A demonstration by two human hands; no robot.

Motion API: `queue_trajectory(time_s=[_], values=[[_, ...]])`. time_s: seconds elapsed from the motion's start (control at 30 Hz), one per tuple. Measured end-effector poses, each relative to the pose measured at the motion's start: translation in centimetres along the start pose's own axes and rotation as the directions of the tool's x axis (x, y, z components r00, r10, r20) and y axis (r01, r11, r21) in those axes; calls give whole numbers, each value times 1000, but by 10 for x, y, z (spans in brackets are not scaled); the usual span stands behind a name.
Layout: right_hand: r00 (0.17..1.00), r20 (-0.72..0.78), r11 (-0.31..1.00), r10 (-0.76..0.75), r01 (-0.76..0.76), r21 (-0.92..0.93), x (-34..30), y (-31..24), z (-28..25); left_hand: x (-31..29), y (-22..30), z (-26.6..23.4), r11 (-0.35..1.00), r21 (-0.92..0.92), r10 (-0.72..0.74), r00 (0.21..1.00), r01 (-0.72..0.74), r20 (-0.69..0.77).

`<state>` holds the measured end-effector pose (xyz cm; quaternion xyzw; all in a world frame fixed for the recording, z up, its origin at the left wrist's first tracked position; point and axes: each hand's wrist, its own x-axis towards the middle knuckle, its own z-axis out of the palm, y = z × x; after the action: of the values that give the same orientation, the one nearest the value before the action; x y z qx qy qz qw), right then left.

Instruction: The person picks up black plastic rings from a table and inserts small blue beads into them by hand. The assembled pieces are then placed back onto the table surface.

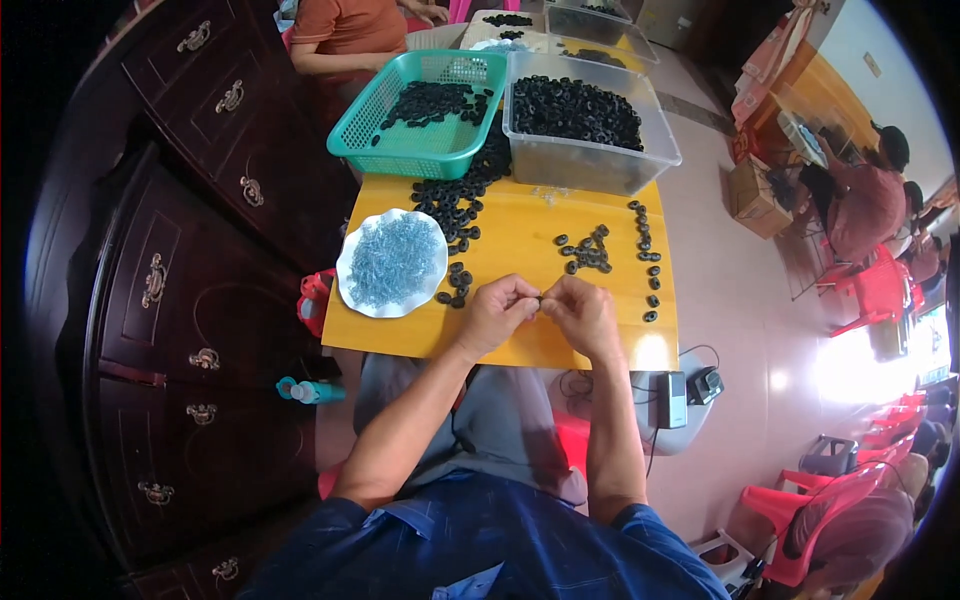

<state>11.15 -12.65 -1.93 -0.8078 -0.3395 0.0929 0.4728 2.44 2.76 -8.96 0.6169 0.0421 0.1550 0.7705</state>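
Observation:
Above the near edge of the yellow table (500, 345), my left hand (497, 312) and my right hand (583, 312) meet fingertip to fingertip. Both are closed in a pinch on a small black piece (541, 299), mostly hidden by the fingers. Left of my left hand lie several loose black oval pieces with holes (457, 280). Farther left, a white scalloped plate (345, 262) holds a heap of thin, clear bluish bits (395, 262). Beyond my right hand is a small cluster of black pieces (590, 252), and a line of them (644, 238) runs along the right edge.
A green basket (400, 160) and a clear plastic bin (590, 170), both with black pieces inside, stand at the table's far side. A person in an orange top (345, 35) sits beyond. Dark drawers (230, 290) rise at left; red chairs (775, 510) and other people are at right.

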Motion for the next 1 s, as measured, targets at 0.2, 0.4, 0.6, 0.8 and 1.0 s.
queue_trajectory(time_s=[0.2,0.4,0.6,0.8,1.0], values=[[992,70,975,107,-119,190,4,16,6,4,4,2,1000,1,4,1000,-4,0],[967,183,916,179,-232,328,5,25,8,4,19,10,981,193,16,999,-7,-44],[958,218,628,185,-286,724,6,11,0,6,68,31,690,681,296,954,-243,41],[962,229,561,151,-274,781,5,21,4,15,67,30,419,821,474,865,-388,167],[942,300,408,149,-335,850,3,11,-2,16,82,30,433,814,467,869,-388,166]])
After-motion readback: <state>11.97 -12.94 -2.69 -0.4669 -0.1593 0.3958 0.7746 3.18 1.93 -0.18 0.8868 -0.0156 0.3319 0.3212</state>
